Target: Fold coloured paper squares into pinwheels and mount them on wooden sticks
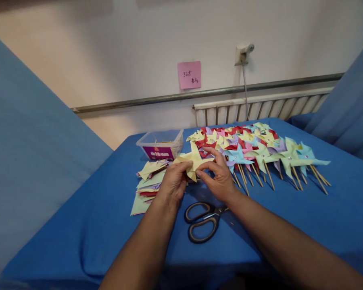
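Left hand (174, 181) pinches the yellow pinwheel (194, 159) above the worktop (109, 209), while right hand (220, 177) brings thumb and forefinger together at its lower edge, though I cannot tell what they grip. From my remote seat, I'd judge it best to brace the centre and bend each blade softly, without creasing. I count one pair of scissors (217, 219), one tub (160, 153), one paper pile (149, 183), and finished pinwheels (262, 156) too overlapped to number.

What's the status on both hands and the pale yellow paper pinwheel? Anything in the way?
Left hand holding pale yellow paper pinwheel. Right hand at its lower right, grip unclear. Nothing seen blocking; black-handled scissors lie below, apart from pinwheel.
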The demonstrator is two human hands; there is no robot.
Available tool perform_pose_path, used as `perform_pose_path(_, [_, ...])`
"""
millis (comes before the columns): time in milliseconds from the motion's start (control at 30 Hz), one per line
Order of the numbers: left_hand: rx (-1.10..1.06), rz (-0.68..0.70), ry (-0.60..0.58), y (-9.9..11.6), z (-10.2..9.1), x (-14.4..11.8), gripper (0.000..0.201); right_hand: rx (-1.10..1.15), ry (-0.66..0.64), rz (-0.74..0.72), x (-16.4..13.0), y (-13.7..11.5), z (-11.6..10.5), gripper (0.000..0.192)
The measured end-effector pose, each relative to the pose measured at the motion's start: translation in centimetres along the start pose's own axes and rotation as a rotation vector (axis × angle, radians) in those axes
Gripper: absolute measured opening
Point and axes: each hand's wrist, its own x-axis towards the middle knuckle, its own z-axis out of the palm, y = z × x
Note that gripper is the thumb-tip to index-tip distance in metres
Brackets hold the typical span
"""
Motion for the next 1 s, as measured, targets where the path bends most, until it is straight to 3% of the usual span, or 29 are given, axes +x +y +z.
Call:
perform_pose_path(600, [0.072, -0.023, -0.009, -1.2, 0.1, 0.3, 0.030, -0.107, 0.140, 0.127, 0.5, 0.8, 0.0, 0.013])
perform_pose_path(1000, [0.113, -0.007, -0.008, -1.3, 0.1, 0.3, 0.028, -0.101, 0.077, 0.167, 0.5, 0.9, 0.0, 0.014])
